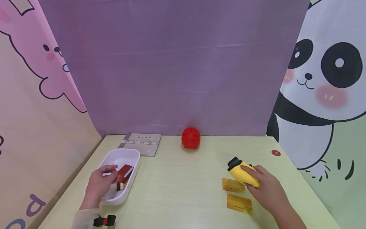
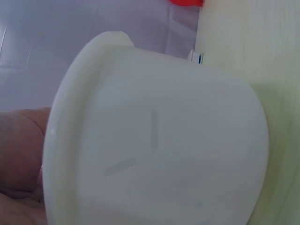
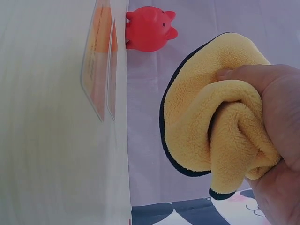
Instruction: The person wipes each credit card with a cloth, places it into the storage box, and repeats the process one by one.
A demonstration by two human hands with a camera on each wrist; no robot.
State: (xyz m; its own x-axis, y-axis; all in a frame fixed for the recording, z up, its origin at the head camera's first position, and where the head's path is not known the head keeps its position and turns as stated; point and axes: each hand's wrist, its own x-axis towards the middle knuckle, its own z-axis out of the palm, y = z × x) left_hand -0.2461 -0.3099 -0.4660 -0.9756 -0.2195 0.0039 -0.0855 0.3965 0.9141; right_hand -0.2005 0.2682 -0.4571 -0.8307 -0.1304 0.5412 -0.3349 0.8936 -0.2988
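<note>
My right hand grips a folded yellow cloth with dark edging, held above the right side of the table; its plush folds bulge out of the hand in the right wrist view. Beneath and beside it lie two gold cards, a farther card and a nearer card. My left hand is over the white plastic tray, thumb and fingertips close together by a red packet-like item. Whether those fingertips pinch anything cannot be made out. The tray's wall hides most of that hand in the left wrist view.
A red piggy bank stands at the table's back edge. Left of it, behind the tray, lies a grey booklet. A red poker chip is near the right edge. A purple cloth backdrop hangs behind the table.
</note>
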